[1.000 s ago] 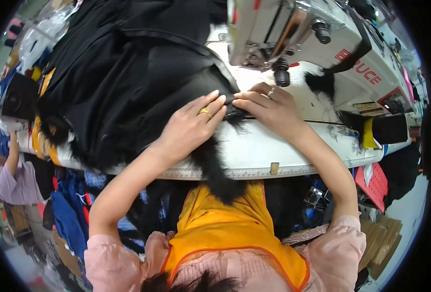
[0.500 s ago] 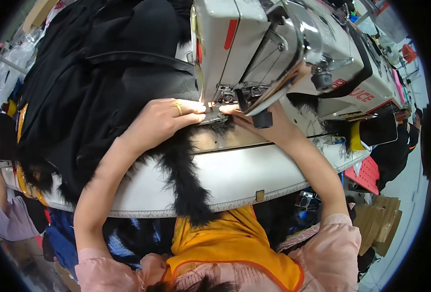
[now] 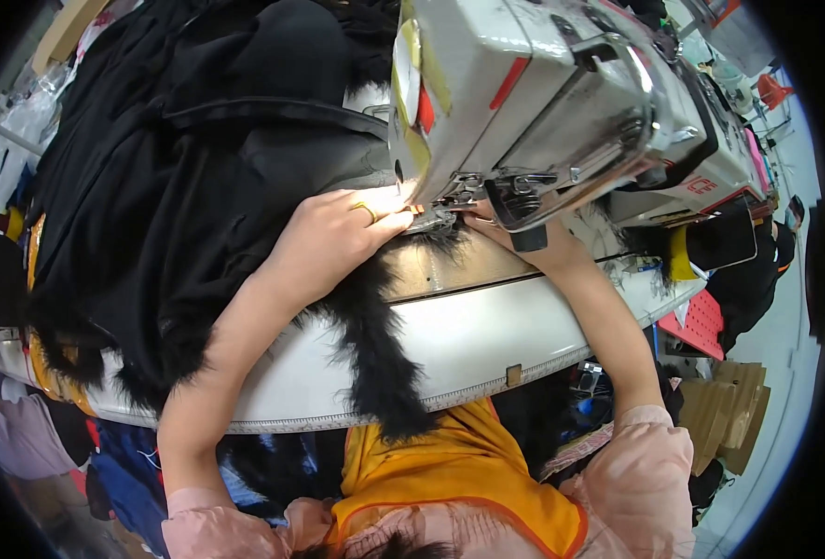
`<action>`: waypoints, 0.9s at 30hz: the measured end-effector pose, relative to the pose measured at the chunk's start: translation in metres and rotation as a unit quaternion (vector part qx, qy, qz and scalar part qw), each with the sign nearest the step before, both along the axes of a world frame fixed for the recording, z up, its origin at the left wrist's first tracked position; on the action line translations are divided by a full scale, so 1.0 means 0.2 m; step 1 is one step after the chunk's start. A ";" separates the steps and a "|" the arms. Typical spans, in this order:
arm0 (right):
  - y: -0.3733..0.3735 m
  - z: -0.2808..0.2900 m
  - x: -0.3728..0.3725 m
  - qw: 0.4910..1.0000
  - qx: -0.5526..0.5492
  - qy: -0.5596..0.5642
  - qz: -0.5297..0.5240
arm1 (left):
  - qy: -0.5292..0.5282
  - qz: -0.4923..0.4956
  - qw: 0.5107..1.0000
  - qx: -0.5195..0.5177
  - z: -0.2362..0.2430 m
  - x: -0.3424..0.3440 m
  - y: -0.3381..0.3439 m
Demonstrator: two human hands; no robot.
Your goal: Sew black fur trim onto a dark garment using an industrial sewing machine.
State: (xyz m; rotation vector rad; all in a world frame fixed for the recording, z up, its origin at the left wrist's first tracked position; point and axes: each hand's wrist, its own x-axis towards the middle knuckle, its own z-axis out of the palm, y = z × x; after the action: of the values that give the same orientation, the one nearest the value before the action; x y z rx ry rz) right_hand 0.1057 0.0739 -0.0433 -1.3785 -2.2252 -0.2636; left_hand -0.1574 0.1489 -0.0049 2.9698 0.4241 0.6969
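A black garment (image 3: 235, 158) with furry trim is heaped left of the white sewing machine (image 3: 468, 84), its edge running under the needle area. My left hand (image 3: 333, 242), with a ring on one finger, has its fingers pressed together on this edge, just left of the presser foot. From the other side my right hand (image 3: 552, 250) reaches in behind the machine's guard. Its fingertips touch the fabric right of the foot, and most of its fingers are hidden. A black fur strip (image 3: 380, 363) hangs from beneath my left hand over the table's front edge.
The white sewing table (image 3: 478, 335) has a measuring tape along its front edge. At the right are a red perforated panel (image 3: 697, 324) and cardboard pieces (image 3: 734, 410). An orange apron (image 3: 440, 466) covers my lap. Another person's sleeve (image 3: 26, 433) shows far left.
The view has shifted slightly, so the machine head appears further right and turned. Both hands remain at the fabric beside the presser foot, and the fur strip appears a little further right.
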 end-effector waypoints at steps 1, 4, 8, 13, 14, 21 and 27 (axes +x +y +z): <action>-0.02 -0.03 0.05 0.995 -0.097 0.026 0.014 | -0.002 -0.001 1.000 0.001 0.00 -0.01 0.00; 0.02 -0.01 0.00 0.998 -0.003 0.053 0.031 | 0.007 0.009 1.000 0.029 -0.01 -0.02 -0.01; 0.02 0.01 -0.04 0.998 -0.016 0.061 0.023 | 0.013 0.005 1.000 0.011 -0.01 -0.04 -0.02; 0.06 0.02 -0.02 0.999 0.036 0.026 -0.001 | -0.057 0.026 0.997 -0.034 -0.05 -0.03 0.02; 0.07 0.02 -0.02 0.997 -0.013 0.078 -0.004 | -0.077 0.029 0.996 -0.029 -0.02 -0.02 0.02; -0.10 0.22 -0.04 0.983 -0.050 -0.059 0.166 | 0.028 0.070 0.995 -0.063 0.06 -0.19 -0.29; -0.13 0.23 -0.17 0.983 -0.103 -0.092 0.124 | 0.043 0.078 0.996 0.028 0.05 -0.11 -0.31</action>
State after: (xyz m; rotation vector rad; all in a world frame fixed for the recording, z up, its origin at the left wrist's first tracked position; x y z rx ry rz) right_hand 0.0718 0.0485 0.0021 -1.1995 -2.6116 -0.0770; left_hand -0.1794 0.0869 0.0045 3.0519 0.6595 0.6052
